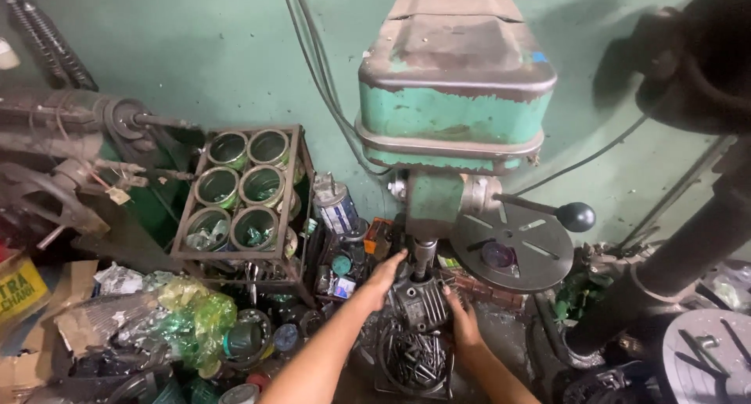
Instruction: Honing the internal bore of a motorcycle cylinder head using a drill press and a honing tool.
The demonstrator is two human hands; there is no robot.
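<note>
A worn green drill press (454, 107) stands against the green wall, its spindle (424, 255) pointing down. Under the spindle sits a grey ribbed metal casting (422, 304). My left hand (385, 277) grips the casting's upper left side. On the casting's right side rests my right hand (463, 319), fingers wrapped against it. Below the casting lies a tray of several dark metal rods (415, 363).
The press feed lever with a black ball knob (576, 216) sticks out to the right above a round slotted table (512, 251). A metal rack of several green tins (242, 193) stands at the left. Crumpled plastic (188, 314), cartons and jars clutter the lower left. Dark machinery (688, 75) fills the right edge.
</note>
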